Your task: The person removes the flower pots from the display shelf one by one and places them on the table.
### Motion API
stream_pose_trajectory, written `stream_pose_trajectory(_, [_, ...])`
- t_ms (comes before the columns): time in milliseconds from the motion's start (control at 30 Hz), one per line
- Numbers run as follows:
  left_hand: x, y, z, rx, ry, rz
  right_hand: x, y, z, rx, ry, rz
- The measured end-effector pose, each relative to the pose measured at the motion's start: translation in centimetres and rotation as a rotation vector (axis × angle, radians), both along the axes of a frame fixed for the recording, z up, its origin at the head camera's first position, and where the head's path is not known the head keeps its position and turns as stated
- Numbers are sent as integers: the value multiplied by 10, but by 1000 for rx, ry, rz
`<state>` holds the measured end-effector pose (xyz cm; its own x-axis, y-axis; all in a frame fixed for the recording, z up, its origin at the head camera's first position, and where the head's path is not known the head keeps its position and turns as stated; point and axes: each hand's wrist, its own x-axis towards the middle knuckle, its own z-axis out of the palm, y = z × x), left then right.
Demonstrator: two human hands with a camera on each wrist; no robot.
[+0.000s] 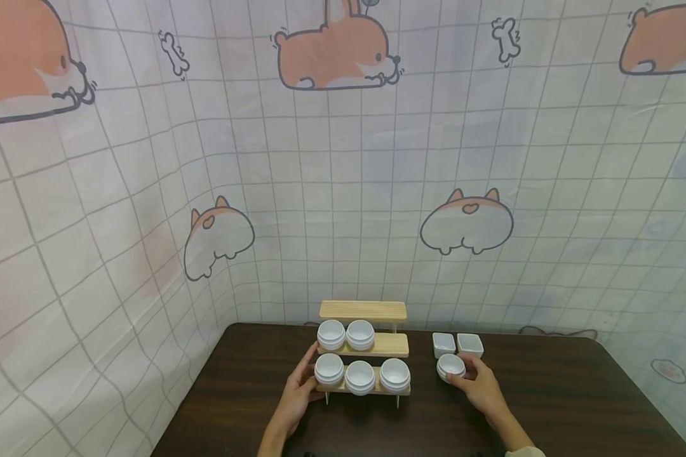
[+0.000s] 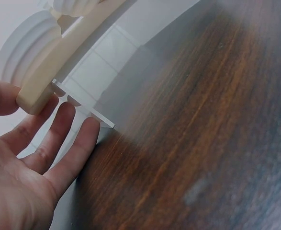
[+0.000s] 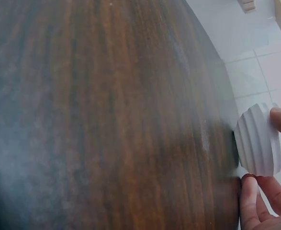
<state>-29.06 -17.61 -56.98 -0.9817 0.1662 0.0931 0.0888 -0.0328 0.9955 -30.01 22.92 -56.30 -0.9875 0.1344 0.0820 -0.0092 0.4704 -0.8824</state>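
the left hand (image 1: 297,390) pinches the left end of the lowest plank of a three-tier step stand (image 1: 363,310), its thumb and forefinger closed on the squared, pale wood while the other fingers lie loosely below it. the right hand (image 1: 483,387) grips a round ribbed bowl (image 1: 451,365) between thumb and fingers; the bowl is white and smooth, ringed with stacked ridges, its mouth facing up. it is near the tabletop, to the right of the stand; whether its base touches is unclear.

the stand has straight, light-grained planks on slender pale legs (image 1: 397,401). on its lowest plank sit three matching white bowls (image 1: 360,376) in a row; on the middle plank, two more (image 1: 345,334) stand side by side at the left. just behind the held bowl are two square white dishes (image 1: 470,343) with softly rounded corners. all this stands on a dark brown table (image 1: 234,387) with streaky wood grain. beyond hangs a creased, grid-lined cloth (image 1: 343,235) printed with orange-and-white corgis and bones.
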Motion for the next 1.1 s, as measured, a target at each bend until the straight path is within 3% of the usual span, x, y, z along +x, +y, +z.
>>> stream_pose_trajectory(1100, [-1,0,-2,10,11,-10,-3,2,-5,12,7,4])
